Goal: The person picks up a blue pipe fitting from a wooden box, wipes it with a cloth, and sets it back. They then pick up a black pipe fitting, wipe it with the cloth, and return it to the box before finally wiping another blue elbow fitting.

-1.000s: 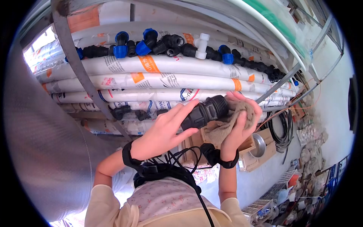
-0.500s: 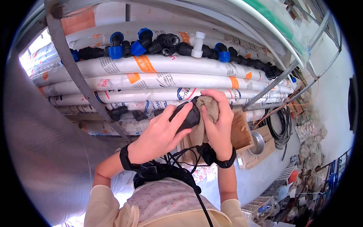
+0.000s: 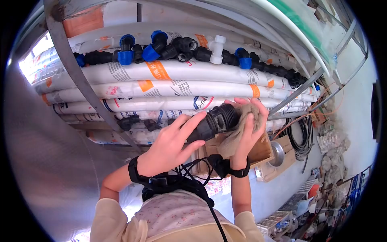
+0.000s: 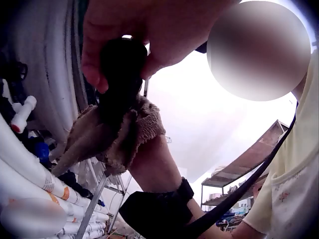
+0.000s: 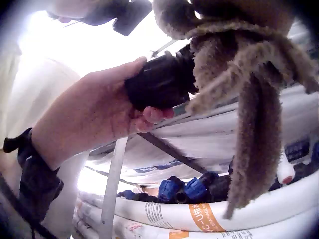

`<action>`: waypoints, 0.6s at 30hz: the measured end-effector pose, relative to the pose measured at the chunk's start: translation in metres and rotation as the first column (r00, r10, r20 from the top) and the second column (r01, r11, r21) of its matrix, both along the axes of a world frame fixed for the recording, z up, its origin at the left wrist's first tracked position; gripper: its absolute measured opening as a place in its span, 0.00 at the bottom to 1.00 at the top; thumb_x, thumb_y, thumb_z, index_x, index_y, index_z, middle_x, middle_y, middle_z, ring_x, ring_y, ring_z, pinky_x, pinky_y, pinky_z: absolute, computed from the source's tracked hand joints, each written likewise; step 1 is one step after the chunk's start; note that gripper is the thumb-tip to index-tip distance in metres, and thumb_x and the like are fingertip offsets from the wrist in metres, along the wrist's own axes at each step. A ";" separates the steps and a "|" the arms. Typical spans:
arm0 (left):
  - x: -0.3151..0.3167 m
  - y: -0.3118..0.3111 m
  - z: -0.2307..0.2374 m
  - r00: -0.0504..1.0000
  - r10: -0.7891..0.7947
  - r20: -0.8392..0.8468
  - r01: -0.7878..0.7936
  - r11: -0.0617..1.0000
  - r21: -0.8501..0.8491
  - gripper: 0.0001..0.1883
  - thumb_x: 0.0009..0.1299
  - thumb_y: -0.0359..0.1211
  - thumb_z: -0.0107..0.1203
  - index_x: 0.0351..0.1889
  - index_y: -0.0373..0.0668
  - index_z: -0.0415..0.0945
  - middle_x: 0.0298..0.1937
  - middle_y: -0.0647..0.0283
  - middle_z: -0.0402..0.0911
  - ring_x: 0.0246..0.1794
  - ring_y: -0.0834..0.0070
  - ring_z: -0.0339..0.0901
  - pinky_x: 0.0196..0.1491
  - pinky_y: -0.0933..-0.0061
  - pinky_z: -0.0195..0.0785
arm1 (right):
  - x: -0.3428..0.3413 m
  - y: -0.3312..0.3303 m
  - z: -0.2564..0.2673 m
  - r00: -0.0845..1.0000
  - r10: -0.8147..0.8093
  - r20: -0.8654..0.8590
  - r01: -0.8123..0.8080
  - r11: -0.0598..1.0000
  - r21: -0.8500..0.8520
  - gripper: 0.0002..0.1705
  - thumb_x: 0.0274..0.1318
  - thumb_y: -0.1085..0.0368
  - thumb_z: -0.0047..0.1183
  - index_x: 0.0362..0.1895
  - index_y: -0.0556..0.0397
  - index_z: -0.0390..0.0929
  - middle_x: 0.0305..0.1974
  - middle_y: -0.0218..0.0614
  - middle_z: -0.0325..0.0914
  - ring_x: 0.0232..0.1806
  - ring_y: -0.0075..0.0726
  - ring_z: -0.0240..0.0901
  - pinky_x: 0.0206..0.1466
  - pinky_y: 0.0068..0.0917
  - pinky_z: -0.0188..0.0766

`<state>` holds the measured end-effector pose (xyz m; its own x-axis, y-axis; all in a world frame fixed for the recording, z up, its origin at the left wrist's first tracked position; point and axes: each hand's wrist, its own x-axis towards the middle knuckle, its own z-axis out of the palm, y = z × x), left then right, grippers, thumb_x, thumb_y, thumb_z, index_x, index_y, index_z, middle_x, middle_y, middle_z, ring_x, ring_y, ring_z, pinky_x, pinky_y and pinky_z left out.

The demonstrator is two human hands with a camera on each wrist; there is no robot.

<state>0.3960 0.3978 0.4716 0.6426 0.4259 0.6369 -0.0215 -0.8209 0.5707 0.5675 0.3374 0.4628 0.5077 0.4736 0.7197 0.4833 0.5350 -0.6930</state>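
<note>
Fitting (image 3: 213, 124), black, threaded at one end: held up between left hand (image 3: 163, 148) and right hand (image 3: 250, 133), before the white pipes (image 3: 125, 89). Long axis was slanted from lower left to upper right in the head view. Lower end was gripped by the left hand's curled fingers; threaded end was met by brown cloth (image 3: 230, 143), bunched in the right hand's grasp. Bare plastic was covered more closely by the left.

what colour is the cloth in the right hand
The cloth is greyish brown, seen best in the right wrist view.
</note>
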 end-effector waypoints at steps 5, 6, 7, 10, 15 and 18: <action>-0.001 0.007 0.004 0.997 0.033 0.069 -0.028 0.997 -0.076 0.28 0.52 0.26 0.56 0.53 0.34 0.61 0.36 0.50 0.68 0.33 0.56 0.69 0.37 0.70 0.64 | -0.018 0.003 0.016 0.942 0.062 0.330 -0.041 0.997 -0.071 0.23 0.41 0.75 0.50 0.47 0.55 0.67 0.50 0.47 0.65 0.51 0.47 0.64 0.53 0.34 0.61; 0.000 0.010 0.002 0.996 0.041 0.082 -0.041 0.999 0.008 0.28 0.54 0.29 0.56 0.54 0.35 0.61 0.36 0.52 0.67 0.28 0.58 0.69 0.31 0.67 0.65 | -0.019 0.005 0.016 0.937 0.050 0.347 -0.021 0.996 -0.089 0.24 0.39 0.76 0.51 0.47 0.54 0.67 0.51 0.47 0.65 0.50 0.47 0.64 0.53 0.34 0.61; 0.001 0.011 0.001 0.996 0.050 0.072 -0.051 0.998 0.023 0.28 0.54 0.29 0.56 0.54 0.35 0.61 0.35 0.52 0.67 0.28 0.58 0.69 0.30 0.67 0.66 | -0.019 0.006 0.015 0.931 0.040 0.363 -0.001 0.994 -0.108 0.25 0.37 0.77 0.51 0.47 0.54 0.67 0.51 0.47 0.64 0.50 0.48 0.65 0.52 0.34 0.62; 0.002 0.013 0.001 0.996 0.075 0.046 -0.077 0.995 0.060 0.28 0.54 0.29 0.56 0.54 0.35 0.61 0.35 0.52 0.67 0.27 0.58 0.69 0.30 0.67 0.66 | -0.022 0.010 0.011 0.902 -0.043 0.430 0.097 0.990 -0.104 0.26 0.35 0.79 0.51 0.46 0.53 0.68 0.50 0.46 0.65 0.47 0.50 0.66 0.52 0.34 0.62; 0.001 0.014 -0.001 0.996 0.081 0.028 -0.083 0.994 0.076 0.28 0.54 0.29 0.56 0.54 0.35 0.61 0.34 0.52 0.66 0.25 0.58 0.69 0.28 0.67 0.65 | -0.020 0.015 0.008 0.896 -0.080 0.436 0.133 0.987 -0.093 0.23 0.36 0.80 0.50 0.43 0.54 0.70 0.45 0.45 0.69 0.42 0.50 0.70 0.50 0.33 0.64; 0.001 0.018 -0.002 0.998 0.062 0.031 -0.064 0.996 0.067 0.28 0.55 0.30 0.56 0.54 0.35 0.61 0.33 0.51 0.67 0.25 0.57 0.69 0.28 0.66 0.65 | -0.017 0.017 0.010 0.934 -0.099 0.343 0.149 0.981 -0.124 0.17 0.43 0.77 0.48 0.42 0.55 0.70 0.43 0.45 0.71 0.42 0.45 0.71 0.48 0.31 0.64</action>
<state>0.3968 0.4155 0.4700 0.5972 0.4201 0.6833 0.0157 -0.8578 0.5137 0.5502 0.3541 0.4727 0.3119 0.5346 0.7855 0.7558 0.3615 -0.5461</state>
